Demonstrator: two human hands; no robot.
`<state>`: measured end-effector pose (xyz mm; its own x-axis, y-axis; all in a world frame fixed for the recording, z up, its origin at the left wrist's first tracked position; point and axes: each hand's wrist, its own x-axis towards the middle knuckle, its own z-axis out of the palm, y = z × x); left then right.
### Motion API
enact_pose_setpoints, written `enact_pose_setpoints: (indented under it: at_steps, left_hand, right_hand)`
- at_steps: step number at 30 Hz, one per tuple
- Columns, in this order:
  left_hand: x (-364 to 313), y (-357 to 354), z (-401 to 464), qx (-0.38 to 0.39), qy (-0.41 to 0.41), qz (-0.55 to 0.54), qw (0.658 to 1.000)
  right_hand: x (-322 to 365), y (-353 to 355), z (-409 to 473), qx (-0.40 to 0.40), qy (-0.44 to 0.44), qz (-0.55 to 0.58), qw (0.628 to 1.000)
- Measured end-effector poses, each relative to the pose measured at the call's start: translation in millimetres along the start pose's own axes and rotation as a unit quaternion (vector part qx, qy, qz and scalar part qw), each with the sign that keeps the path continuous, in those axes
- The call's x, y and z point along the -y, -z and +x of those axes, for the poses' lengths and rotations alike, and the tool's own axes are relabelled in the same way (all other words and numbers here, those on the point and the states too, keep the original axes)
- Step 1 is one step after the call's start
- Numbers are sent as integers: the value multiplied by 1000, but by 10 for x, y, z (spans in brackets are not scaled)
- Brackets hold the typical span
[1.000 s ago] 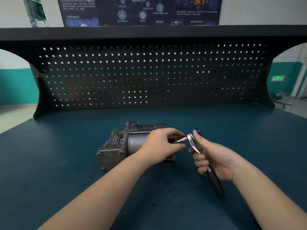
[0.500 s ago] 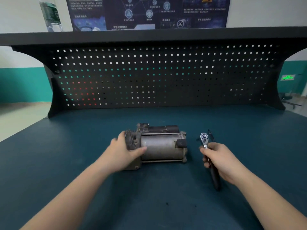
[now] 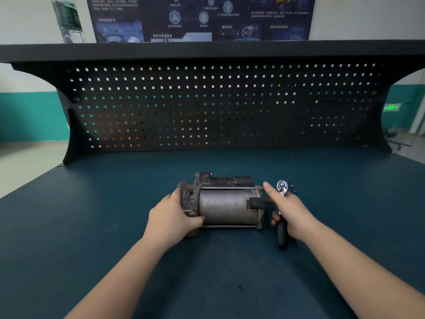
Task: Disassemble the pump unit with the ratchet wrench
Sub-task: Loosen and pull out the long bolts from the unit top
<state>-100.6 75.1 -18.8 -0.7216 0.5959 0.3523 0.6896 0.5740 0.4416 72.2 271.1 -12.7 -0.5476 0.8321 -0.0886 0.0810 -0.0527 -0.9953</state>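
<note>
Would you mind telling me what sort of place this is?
Probably a workshop or training room: a workbench backed by a pegboard, with a worn pump unit on it and a ratchet wrench in hand.

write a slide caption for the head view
Left hand steadies the pump on the bench while the right hand holds the ratchet beside it.

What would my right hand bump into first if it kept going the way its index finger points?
Probably the pump unit: the right hand, gripping the ratchet wrench, points up-left toward the unit's right end cap. Depth is unclear; it might pass just behind.
</note>
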Motion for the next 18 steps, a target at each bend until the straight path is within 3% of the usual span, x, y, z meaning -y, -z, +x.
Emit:
enact_pose_setpoints:
  at_steps: [4, 9, 13, 15, 18]
  left_hand:
    - [183, 115, 170, 42, -41, -49, 997]
    - [395, 261, 320, 113, -104, -99, 983]
    - [275, 301, 171, 104, -110, 92, 984]
    - [90, 224, -69, 47, -205, 93, 973]
    - [-350, -18, -390, 10, -331, 80, 940]
  right_hand:
    - [-66, -133, -32, 35, -13, 51, 998]
    - [-110, -79, -180, 79, -17, -30, 996]
    - [-124, -128, -220, 100, 29, -57, 993]
    - [-125, -166, -176, 93, 62, -42, 993]
    - [-97, -203, -110, 101, 42, 39, 993]
